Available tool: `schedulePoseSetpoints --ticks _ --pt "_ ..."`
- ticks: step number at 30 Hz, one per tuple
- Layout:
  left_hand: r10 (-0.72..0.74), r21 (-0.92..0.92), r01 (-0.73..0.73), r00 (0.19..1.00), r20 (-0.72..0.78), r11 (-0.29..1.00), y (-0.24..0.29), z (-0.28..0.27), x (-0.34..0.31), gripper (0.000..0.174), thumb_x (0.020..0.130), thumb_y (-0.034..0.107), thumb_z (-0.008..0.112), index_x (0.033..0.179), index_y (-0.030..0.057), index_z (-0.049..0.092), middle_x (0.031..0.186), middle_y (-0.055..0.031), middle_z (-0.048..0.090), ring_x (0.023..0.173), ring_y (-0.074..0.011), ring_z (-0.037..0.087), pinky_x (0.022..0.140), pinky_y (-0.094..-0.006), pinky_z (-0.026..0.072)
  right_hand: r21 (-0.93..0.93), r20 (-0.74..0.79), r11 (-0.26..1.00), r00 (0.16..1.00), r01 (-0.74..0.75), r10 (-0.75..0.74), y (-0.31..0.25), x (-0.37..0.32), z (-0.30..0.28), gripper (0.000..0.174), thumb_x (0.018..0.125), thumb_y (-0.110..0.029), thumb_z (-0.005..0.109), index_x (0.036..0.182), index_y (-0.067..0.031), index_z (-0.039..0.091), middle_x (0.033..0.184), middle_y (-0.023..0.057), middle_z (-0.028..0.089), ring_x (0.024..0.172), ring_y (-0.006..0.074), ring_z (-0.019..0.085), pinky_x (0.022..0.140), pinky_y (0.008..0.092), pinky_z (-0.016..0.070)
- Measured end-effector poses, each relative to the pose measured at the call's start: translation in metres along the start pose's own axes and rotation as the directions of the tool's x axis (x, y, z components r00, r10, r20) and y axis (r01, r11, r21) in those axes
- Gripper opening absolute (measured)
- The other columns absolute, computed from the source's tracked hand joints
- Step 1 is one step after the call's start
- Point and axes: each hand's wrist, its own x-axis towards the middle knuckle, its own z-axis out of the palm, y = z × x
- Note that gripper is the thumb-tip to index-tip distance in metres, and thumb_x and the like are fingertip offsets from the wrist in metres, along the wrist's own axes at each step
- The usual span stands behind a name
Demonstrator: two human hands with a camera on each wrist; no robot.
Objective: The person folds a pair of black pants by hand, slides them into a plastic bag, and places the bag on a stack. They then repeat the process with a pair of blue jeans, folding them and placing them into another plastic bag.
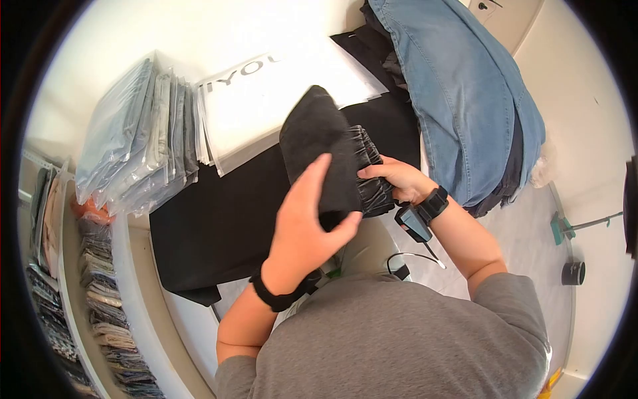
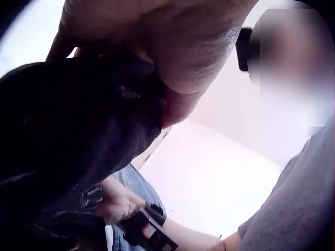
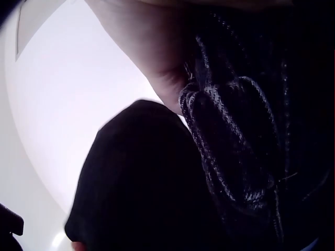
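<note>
A folded pair of black jeans (image 1: 319, 143) is held up in front of the body, over the black cloth. Its gathered elastic waistband (image 1: 372, 169) faces right; pale stitching and a belt loop (image 3: 230, 136) show close up in the right wrist view. My right hand (image 1: 402, 179) grips the waistband, thumb on top and the other fingers hidden beneath. On the left side, my left hand (image 1: 302, 223) holds the folded legs between its spread thumb and fingers. Dark fabric (image 2: 78, 120) lies against that palm in the left wrist view.
Bagged garments (image 1: 136, 126) stand stacked at the left, beside flat printed plastic bags (image 1: 259, 100). Black cloth (image 1: 226, 226) covers the table. Blue jeans (image 1: 465, 100) drape over a pile at the right. Shelves of folded clothes (image 1: 109, 299) run down the left side.
</note>
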Motion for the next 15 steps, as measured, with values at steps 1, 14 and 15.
schedulePoseSetpoints --ticks 1,14,15 --pt "0.023 0.041 -0.026 0.997 0.071 0.999 0.002 0.010 0.004 0.074 0.072 0.017 0.072 0.135 -0.0010 0.038 0.133 -0.0219 0.046 0.122 -0.0383 0.045 0.102 -0.0387 0.0365 0.001 -0.005 1.000 1.000 0.002 -0.002 0.001 0.000 -0.002 0.035 0.085 -0.008 0.061 0.118 -0.0022 0.054 0.107 0.0093 0.063 0.092 0.0182 0.064 0.082 0.0315 0.0533" --pt "0.102 0.238 -0.210 0.911 0.399 0.948 -0.029 0.029 0.001 0.069 0.081 0.032 0.066 0.139 0.0090 0.036 0.142 -0.0202 0.034 0.133 -0.0386 0.030 0.106 -0.0499 0.0265 0.001 -0.138 0.999 0.990 -0.043 0.042 0.000 -0.012 -0.001 0.038 0.084 -0.033 0.065 0.110 -0.0061 0.058 0.102 0.0063 0.062 0.092 0.0173 0.062 0.079 0.0328 0.0516" --pt "0.172 0.036 -0.206 0.891 0.421 0.978 -0.037 0.020 0.005 0.063 0.082 0.029 0.066 0.136 0.0076 0.042 0.141 -0.0199 0.037 0.132 -0.0372 0.032 0.106 -0.0474 0.0284 0.047 -0.108 0.998 0.993 -0.038 0.043 0.003 -0.007 -0.005 0.033 0.084 -0.029 0.064 0.105 -0.0047 0.060 0.098 0.0067 0.064 0.089 0.0175 0.063 0.078 0.0315 0.0518"
